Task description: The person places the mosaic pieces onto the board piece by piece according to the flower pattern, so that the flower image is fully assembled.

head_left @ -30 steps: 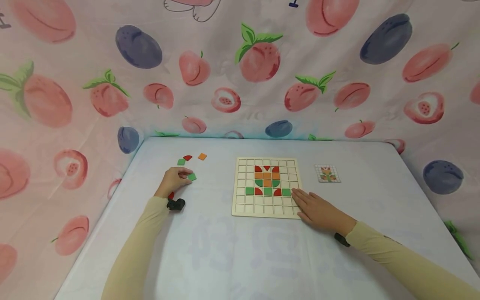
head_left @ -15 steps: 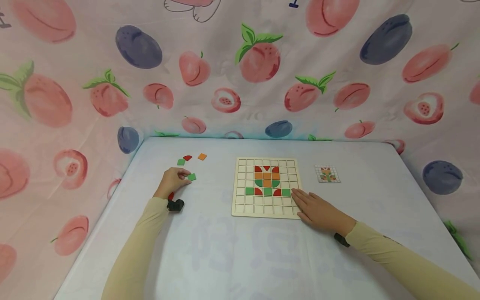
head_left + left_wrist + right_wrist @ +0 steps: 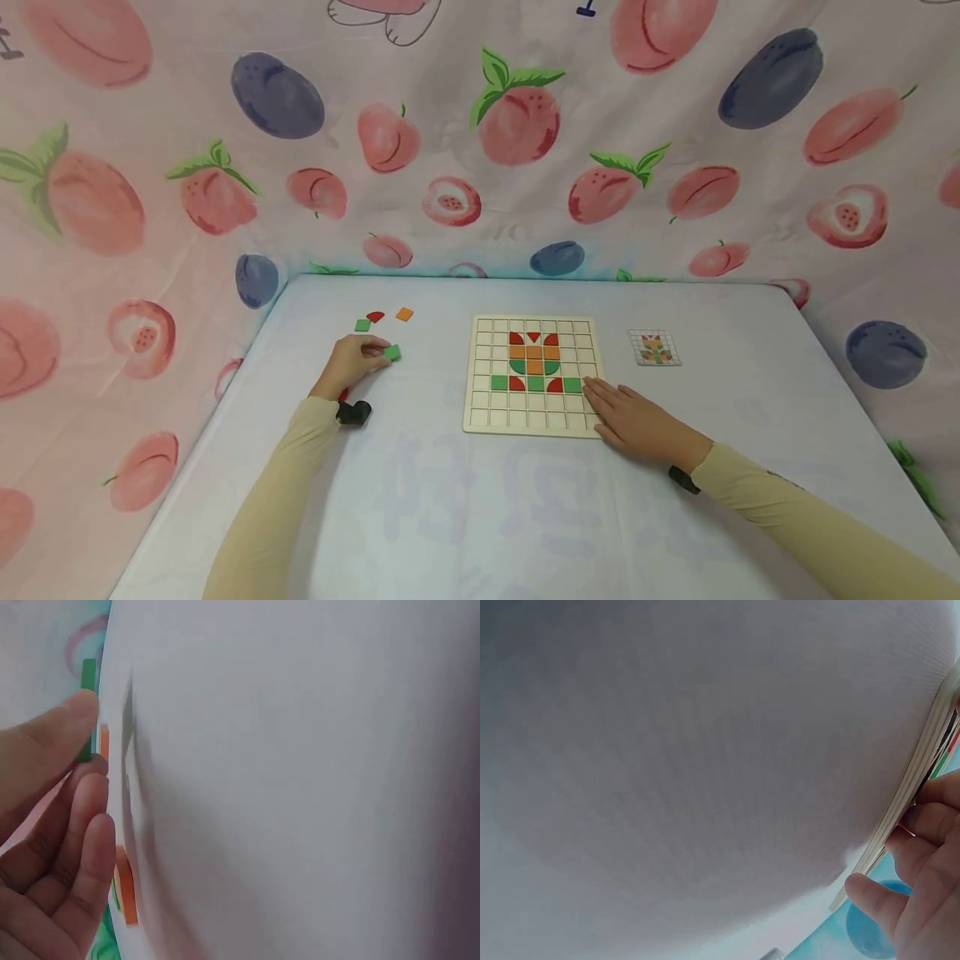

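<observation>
Between thumb and fingertips my left hand (image 3: 351, 365) pinches a green square tile (image 3: 392, 352), left of the board. The left wrist view shows this green tile (image 3: 88, 673) edge-on, standing out past the thumb. My right hand (image 3: 641, 425) rests with extended fingers on the right edge of the wooden grid board (image 3: 480, 417). In the board's cells lie red, orange and green tiles: a tulip-like shape above a row of green squares and red quarter-rounds. The right wrist view has the fingers along the board's edge (image 3: 900, 802).
Behind the left hand lie a loose green square (image 3: 363, 325), a red quarter-round (image 3: 376, 317) and an orange square (image 3: 405, 314). A red piece (image 3: 343, 394) is partly hidden by the left wrist. A small pattern card (image 3: 655, 347) lies right of the board.
My left hand has shifted slightly to the right with the green tile between its fingers. The right hand and the board have stayed in place.
</observation>
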A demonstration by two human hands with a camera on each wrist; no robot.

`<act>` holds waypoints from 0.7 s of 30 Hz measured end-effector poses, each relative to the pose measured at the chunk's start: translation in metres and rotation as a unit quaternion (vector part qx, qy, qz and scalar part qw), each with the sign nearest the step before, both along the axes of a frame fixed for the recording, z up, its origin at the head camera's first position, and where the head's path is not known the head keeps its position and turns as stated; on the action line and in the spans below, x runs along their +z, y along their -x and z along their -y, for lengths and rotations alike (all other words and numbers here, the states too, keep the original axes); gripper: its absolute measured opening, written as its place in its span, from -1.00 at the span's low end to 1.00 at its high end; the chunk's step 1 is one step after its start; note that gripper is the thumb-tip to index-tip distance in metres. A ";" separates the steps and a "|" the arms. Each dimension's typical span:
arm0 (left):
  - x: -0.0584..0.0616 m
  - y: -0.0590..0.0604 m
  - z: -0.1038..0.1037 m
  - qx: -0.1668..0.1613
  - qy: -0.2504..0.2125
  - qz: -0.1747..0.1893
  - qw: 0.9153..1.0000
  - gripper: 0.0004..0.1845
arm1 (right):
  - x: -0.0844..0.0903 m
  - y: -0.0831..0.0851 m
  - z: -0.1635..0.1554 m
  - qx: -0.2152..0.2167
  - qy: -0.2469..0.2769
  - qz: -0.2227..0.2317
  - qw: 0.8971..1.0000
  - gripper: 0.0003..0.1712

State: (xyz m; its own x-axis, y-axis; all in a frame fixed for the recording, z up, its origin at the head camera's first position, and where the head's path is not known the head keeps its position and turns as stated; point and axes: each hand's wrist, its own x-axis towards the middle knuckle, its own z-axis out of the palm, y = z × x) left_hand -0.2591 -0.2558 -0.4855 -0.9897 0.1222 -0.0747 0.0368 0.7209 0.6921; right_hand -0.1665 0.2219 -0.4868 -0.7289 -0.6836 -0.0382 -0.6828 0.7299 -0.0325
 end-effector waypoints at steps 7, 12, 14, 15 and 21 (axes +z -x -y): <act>0.007 -0.001 -0.035 -0.027 -0.035 -0.003 0.999 -0.69 | -0.001 0.000 -0.001 0.001 0.000 -0.005 1.000 -0.33; 0.012 -0.004 -0.064 -0.043 -0.042 -0.009 0.998 -0.69 | 0.001 -0.001 0.000 -0.003 -0.007 0.002 1.000 -0.32; 0.012 -0.007 -0.075 -0.047 -0.046 -0.011 0.998 -0.69 | 0.002 0.000 0.000 -0.004 -0.006 0.005 1.000 -0.32; 0.012 -0.008 -0.081 -0.050 -0.049 -0.011 0.998 -0.69 | 0.001 0.000 0.000 -0.004 -0.006 0.005 1.000 -0.32; 0.012 -0.018 -0.110 -0.079 -0.056 -0.022 0.995 -0.70 | -0.002 0.001 -0.001 0.003 -0.012 -0.006 1.000 -0.32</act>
State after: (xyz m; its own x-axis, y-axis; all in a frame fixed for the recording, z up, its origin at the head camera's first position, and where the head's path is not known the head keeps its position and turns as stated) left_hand -0.2410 -0.1455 -0.4736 -0.9596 0.2811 -0.0092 0.1749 0.6218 0.7634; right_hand -0.1673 0.2226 -0.4887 -0.7247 -0.6876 -0.0456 -0.6880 0.7257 -0.0075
